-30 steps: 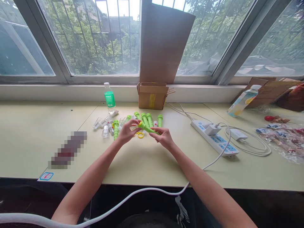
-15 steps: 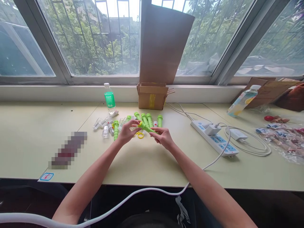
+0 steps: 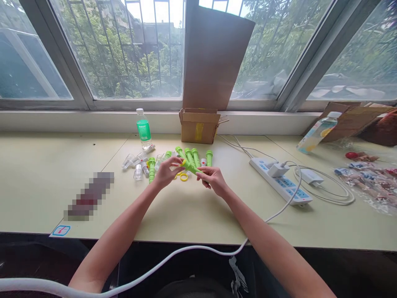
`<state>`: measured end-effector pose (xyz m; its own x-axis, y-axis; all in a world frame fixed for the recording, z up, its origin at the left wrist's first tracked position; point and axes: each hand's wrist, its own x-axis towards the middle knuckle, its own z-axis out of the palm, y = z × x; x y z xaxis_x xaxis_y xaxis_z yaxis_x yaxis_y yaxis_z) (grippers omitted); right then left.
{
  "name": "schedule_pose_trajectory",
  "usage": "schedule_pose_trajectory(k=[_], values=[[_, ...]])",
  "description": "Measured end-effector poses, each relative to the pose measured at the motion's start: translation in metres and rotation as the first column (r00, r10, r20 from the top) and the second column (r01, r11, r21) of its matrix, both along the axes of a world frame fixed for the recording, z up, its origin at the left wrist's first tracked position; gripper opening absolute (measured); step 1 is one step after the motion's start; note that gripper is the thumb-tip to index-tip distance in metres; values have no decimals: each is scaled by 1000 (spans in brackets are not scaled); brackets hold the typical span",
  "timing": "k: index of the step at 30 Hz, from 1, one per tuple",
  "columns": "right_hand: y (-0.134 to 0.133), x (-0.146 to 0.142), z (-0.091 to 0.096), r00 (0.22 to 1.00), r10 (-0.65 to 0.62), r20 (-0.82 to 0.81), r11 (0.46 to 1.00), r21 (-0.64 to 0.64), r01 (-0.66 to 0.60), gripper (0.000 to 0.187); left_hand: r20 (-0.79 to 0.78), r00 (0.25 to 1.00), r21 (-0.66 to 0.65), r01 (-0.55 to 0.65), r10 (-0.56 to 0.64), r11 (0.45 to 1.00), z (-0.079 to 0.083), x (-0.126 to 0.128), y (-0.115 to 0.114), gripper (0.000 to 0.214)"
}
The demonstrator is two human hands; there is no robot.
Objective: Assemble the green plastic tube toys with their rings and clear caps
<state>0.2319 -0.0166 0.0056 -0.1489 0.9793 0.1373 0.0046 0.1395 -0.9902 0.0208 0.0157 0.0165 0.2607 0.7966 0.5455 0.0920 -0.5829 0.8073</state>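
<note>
A green plastic tube [image 3: 191,167] with a yellow ring at its left end is held just above the pale table [image 3: 192,211]. My right hand [image 3: 212,180] grips the tube's right end. My left hand [image 3: 166,171] pinches the ring end with its fingertips. Behind the hands lie several more green tubes [image 3: 195,156], one green tube [image 3: 151,169] to the left, several small clear capsules [image 3: 136,162], and a loose yellow ring [image 3: 183,176] on the table.
A green-labelled water bottle [image 3: 143,129] and a small open cardboard box [image 3: 198,124] stand by the window sill. A white power strip [image 3: 281,181] with cables lies to the right, with packets [image 3: 369,182] and boxes [image 3: 350,120] beyond. A white cable [image 3: 173,254] crosses the near edge.
My right hand has slid slightly left along the green tube, closing toward my left hand. Everything else stays in place.
</note>
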Motion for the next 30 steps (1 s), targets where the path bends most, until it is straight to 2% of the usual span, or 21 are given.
schedule_pose_trajectory(k=[8, 17, 23, 30], values=[[0, 0, 3, 999, 17, 39, 1000, 4, -17, 47, -16, 999, -21, 36, -36, 999, 1, -1, 0, 22], [-1, 0, 4, 996, 23, 84, 1000, 14, -25, 44, -12, 1000, -5, -2, 2, 1000, -2, 1, -1, 20], [-1, 0, 7, 996, 48, 78, 999, -14, -47, 42, -22, 999, -12, 26, -27, 1000, 0, -2, 1, 26], [-2, 2, 9, 995, 71, 72, 997, -44, -67, 41, -7, 999, 9, 36, -36, 999, 2, 0, -3, 19]])
